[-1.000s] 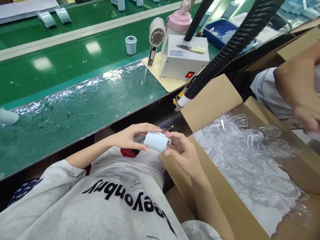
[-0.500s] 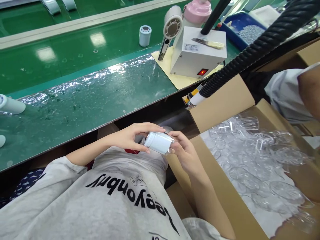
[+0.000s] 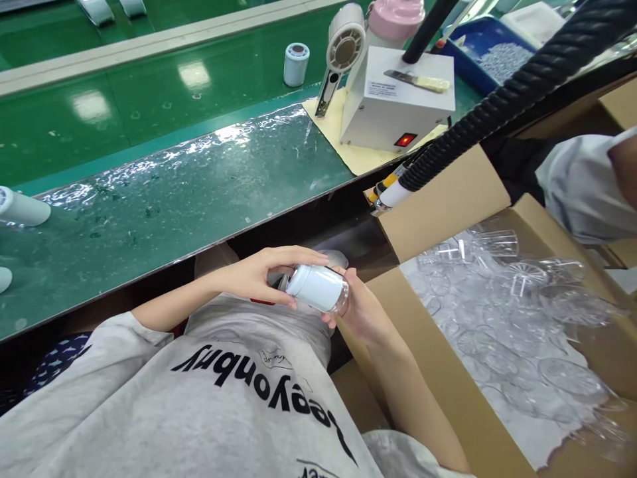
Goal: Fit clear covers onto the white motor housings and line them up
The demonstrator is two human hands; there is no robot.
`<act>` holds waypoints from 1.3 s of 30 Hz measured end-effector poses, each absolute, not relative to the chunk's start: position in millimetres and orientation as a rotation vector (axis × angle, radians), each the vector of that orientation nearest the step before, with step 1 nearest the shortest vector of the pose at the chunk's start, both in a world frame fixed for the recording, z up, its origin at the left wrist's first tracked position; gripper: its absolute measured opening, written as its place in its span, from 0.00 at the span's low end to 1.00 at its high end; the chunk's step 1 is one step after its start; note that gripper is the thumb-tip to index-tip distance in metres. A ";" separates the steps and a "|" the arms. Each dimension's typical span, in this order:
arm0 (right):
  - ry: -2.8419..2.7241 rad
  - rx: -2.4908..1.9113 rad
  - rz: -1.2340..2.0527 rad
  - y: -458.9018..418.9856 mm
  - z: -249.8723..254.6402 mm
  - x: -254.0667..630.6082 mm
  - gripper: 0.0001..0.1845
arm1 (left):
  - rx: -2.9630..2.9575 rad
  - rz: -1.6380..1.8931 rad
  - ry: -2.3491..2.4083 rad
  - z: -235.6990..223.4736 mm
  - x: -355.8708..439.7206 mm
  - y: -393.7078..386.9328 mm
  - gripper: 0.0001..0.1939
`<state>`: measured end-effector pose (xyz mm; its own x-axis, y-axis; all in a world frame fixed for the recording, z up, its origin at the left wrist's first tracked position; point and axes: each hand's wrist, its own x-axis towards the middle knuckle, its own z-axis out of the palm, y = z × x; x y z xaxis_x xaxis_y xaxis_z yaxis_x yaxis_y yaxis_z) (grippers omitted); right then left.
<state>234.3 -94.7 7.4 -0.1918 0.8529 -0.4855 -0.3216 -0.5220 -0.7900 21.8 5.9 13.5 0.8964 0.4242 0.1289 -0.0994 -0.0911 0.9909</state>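
Observation:
Above my lap, a pale-blue cylinder lies tilted between both hands. Its right end carries a clear plastic cover. With thumb and fingers, my left hand grips the cylinder's left end from above. My right hand closes round the covered end; its fingers pass behind and below the cylinder and are partly hidden. Several clear plastic covers fill an open cardboard box beside my right forearm.
Across the green bench stand a pale-blue cylinder, a white handheld fan and a grey box with a lit red switch and a knife on top. A black ribbed hose crosses at right, near another person's sleeve.
My right hand has turned and shifted from pinching the clear end to wrapping round it, its palm against the end. The left hand keeps its grip, nearly still.

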 end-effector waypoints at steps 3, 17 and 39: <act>-0.631 -1.211 1.885 -95.0 7.2 234.0 0.37 | 1.617 0.465 0.237 12.1 21.9 5.2 0.34; -0.998 -1.434 1.464 -110.1 -3.4 237.2 0.25 | 1.533 0.422 0.481 20.9 21.6 -8.7 0.34; -1.297 -1.387 1.293 -118.0 -8.7 239.5 0.24 | 1.246 0.228 0.436 -0.7 13.5 -7.1 0.44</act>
<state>239.5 -118.0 -8.7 -0.0577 0.9879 -0.1438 0.1463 -0.1341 -0.9801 13.5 -7.1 -0.7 0.8961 0.3991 -0.1942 0.0673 0.3103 0.9482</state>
